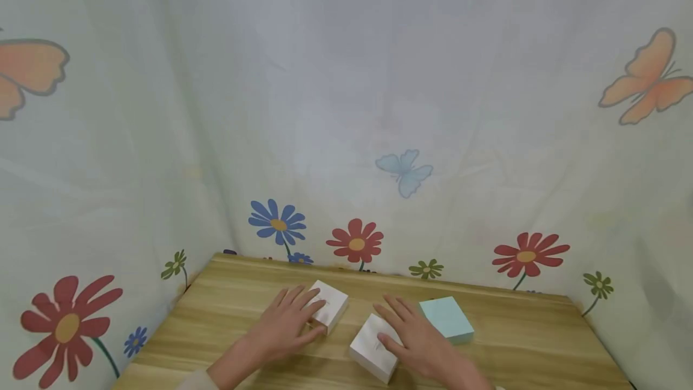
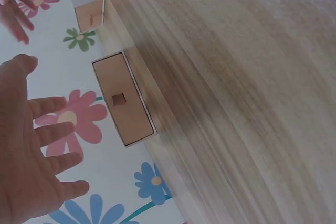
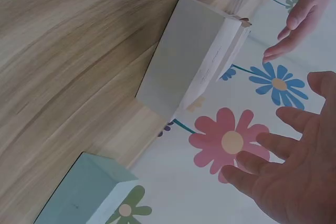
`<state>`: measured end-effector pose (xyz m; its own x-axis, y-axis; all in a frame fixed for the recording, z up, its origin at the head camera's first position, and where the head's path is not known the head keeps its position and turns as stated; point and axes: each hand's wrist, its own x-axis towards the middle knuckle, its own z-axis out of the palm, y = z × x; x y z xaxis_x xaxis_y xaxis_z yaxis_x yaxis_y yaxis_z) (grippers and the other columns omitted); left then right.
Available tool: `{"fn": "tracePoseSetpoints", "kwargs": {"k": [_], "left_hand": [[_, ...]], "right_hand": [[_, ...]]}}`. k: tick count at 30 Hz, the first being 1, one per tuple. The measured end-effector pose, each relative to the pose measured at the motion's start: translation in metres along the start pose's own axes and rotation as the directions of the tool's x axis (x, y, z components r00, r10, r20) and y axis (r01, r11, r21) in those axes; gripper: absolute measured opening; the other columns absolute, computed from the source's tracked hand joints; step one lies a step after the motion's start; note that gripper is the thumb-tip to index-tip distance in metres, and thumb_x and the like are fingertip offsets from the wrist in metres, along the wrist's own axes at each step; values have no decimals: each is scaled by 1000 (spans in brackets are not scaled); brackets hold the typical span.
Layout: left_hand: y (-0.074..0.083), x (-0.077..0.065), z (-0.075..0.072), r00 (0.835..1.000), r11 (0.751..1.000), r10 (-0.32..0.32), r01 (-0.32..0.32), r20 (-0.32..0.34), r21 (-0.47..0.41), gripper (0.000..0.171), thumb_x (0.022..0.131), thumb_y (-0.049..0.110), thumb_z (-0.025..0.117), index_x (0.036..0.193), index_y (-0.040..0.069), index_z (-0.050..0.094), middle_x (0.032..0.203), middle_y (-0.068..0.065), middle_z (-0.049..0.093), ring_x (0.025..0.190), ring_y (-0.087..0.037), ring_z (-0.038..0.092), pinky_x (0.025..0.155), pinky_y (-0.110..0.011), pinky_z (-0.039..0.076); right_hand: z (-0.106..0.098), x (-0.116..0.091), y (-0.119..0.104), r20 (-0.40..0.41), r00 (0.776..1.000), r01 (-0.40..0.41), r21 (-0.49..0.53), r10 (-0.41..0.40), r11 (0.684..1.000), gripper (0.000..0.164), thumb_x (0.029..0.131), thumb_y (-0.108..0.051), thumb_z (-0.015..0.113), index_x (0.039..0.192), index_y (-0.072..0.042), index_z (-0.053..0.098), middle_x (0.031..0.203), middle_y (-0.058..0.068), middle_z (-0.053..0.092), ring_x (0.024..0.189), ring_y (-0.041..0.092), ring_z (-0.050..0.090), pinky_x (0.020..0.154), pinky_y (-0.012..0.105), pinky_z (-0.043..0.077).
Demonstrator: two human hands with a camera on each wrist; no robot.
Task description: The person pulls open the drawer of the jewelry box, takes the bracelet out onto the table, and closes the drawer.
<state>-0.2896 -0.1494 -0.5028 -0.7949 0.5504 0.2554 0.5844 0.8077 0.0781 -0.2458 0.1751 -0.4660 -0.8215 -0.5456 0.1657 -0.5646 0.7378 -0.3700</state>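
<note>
A flowered curtain (image 1: 346,77) hung behind a wooden table (image 1: 514,330). The left hand (image 1: 287,322) was over the left white box (image 1: 332,303), its fingers parted and clamped on nothing; the right hand (image 1: 417,342) was over the near white box (image 1: 365,351), its fingers also parted (neither wrist view showed contact). The near white box sat toward the near middle of the table, with a pale green box (image 1: 446,318) farther off to its right and the left white box farther off to its left.

All three looked like stiff cardboard and probably light, though nothing showed what was inside. Their smooth faces might have slid a little under dry fingers, and the edges seemed easy to dent; the surest hold looked to be across two opposite sides, thumb against fingers. They were flat-faced and crisp-cornered. The left white box had a brown end (image 2: 134,121) within a thin white rim, the near white box a faint marking (image 3: 206,66), and the brown end a small square hole (image 2: 119,99)
</note>
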Motion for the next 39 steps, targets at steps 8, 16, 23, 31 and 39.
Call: {"fn": "tracePoseSetpoints", "kwargs": {"k": [8, 16, 23, 31, 39], "left_hand": [[-3, 7, 5, 999, 1000, -13, 14, 40, -21, 61, 100, 59, 49, 146, 19, 55, 156, -8, 46, 145, -41, 36, 115, -66, 26], [-5, 6, 19, 1000, 1000, -20, 21, 9, -22, 60, 99, 59, 53, 141, 17, 59, 150, -8, 52, 140, -41, 43, 112, -67, 30], [-3, 5, 23, 1000, 999, -19, 19, -16, -31, 58, 98, 56, 56, 136, 13, 62, 147, -10, 55, 135, -42, 47, 108, -66, 36], [-6, 12, 24, 1000, 999, -20, 19, -22, -36, 64, 98, 56, 57, 138, 5, 59, 146, -13, 54, 134, -44, 47, 107, -64, 38], [-8, 10, 32, 999, 998, -5, 3, -37, -69, 63, 99, 50, 59, 138, 1, 58, 145, -20, 54, 132, -46, 49, 108, -59, 40]], "right_hand": [[7, 11, 1, 16, 999, 40, -1, -40, 999, 57, 106, -43, 49, 154, -12, 44, 160, 19, 35, 144, 46, 33, 107, 68, 35], [15, 17, -5, 33, 999, 34, -28, -33, 999, 57, 105, -45, 48, 154, -16, 44, 161, 14, 36, 144, 43, 35, 109, 65, 36], [16, 25, -12, 56, 998, 26, -24, -25, 999, 60, 106, -52, 42, 155, -17, 43, 161, 14, 36, 145, 42, 35, 109, 62, 38], [20, 38, -10, 22, 998, 55, -52, -54, 997, 60, 105, -52, 45, 154, -16, 45, 160, 15, 37, 144, 42, 37, 108, 60, 41], [26, 44, -15, 37, 998, 60, -57, -58, 997, 59, 106, -50, 46, 155, -17, 43, 160, 14, 37, 144, 41, 38, 109, 58, 40]]}}
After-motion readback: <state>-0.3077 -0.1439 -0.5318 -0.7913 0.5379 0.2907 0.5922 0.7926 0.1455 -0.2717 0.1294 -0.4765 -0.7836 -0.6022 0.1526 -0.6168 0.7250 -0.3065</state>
